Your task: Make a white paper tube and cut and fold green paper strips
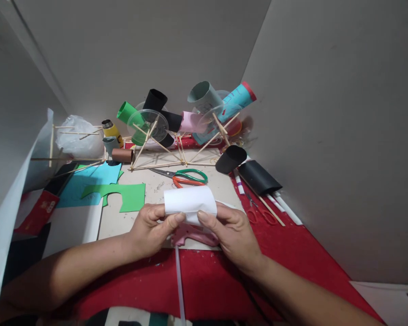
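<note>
A white paper tube [190, 199] lies sideways between my hands above the board. My left hand [153, 228] grips its left end, thumb pressed along the lower seam and fingers tucked at the opening. At the right end my right hand [236, 235] holds it the same way, thumb on the seam. Beneath the tube sits a pink glue gun [193, 236], partly hidden by the hands, with a clear glue stick [180, 280] sticking out toward me. Scissors with green and orange handles [187, 175] lie just beyond the tube.
Behind stands a stick frame [163, 165] bearing clear discs with coloured tubes. Green foam scraps [132, 197] and a blue sheet [75, 185] are at left. At right lie a black tube [260, 176], red-handled scissors [265, 215] and sticks on red cloth [319, 253]. Grey walls enclose the table.
</note>
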Motion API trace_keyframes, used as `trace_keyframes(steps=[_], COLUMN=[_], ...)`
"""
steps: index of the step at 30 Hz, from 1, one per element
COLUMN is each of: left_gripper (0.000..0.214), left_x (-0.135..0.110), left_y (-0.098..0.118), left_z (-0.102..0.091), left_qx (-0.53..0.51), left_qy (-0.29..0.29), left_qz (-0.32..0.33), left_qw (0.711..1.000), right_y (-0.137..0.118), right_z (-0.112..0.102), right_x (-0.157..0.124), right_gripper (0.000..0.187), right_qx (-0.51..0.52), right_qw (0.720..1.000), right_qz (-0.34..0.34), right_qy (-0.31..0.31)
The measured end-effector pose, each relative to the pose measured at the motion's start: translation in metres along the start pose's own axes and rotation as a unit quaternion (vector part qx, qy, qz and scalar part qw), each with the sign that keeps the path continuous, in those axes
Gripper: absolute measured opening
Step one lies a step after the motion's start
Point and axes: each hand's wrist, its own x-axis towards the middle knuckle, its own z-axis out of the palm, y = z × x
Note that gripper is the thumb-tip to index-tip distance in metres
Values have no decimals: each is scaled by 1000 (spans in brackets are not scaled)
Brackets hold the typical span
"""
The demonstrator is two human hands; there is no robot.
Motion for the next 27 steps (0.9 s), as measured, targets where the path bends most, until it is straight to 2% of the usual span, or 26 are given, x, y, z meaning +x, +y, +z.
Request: trace_keyframes(steps=[4, 8, 12, 15, 22, 27], left_gripper=[36, 28, 30, 31, 28, 39], left_x=[2, 5, 7, 7, 7, 8], left_y=[7, 12, 9, 8, 6, 3], left_z=[2, -1, -3, -2, -1, -1], left_qx=[-58, -115, -128, -124, -134, -152], left_qy=[0, 2, 1, 3, -2, -1], left_qz=[-68, -114, -122, -121, -85, -131], left_qw=[996, 987, 984, 985, 987, 980], right_y=[-1, 1, 2, 3, 6, 9], right_z=[0, -5, -9, -9, -8, -8], right_x=[1, 6, 12, 12, 5, 8], right_gripper=[31, 24, 18, 15, 23, 31], right_qx=[-16, -51, -40, -49, -52, -76], right_qw=[999, 997, 994, 994, 998, 995], right_qz=[24, -55, -103, -95, -43, -59], right_qy=[21, 23, 9, 6, 15, 19])
